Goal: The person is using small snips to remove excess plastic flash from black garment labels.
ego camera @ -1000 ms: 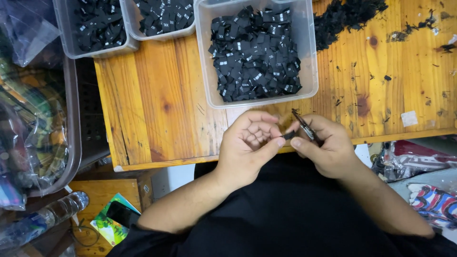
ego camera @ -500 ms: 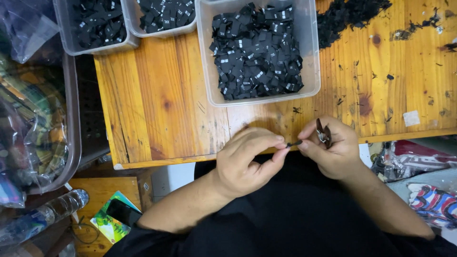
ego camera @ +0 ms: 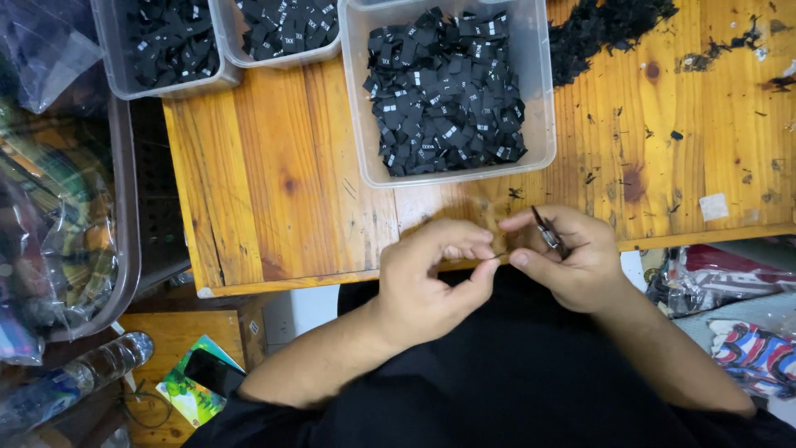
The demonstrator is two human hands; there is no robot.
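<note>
Both my hands meet at the near edge of a wooden table [ego camera: 282,191]. My left hand [ego camera: 435,274] is curled, its thumb and fingers pinching something small that I cannot make out. My right hand [ego camera: 568,257] grips small metal snips [ego camera: 547,231] whose blades point up and away, and its fingertips touch the left hand's fingertips. Just beyond them stands a clear plastic tub [ego camera: 452,91] full of small black woven labels with white marks.
Two more clear tubs of black labels [ego camera: 170,46] [ego camera: 286,29] stand at the far left. Black scraps [ego camera: 609,29] lie scattered at the far right. A large bin of plastic-wrapped fabric [ego camera: 58,224] is at left, a bottle [ego camera: 70,386] below it, bagged cloth [ego camera: 730,315] at right.
Both hands have stayed joined at the table edge, shifting slightly. The snips in the right hand have tilted more upright and the left fingers have closed further.
</note>
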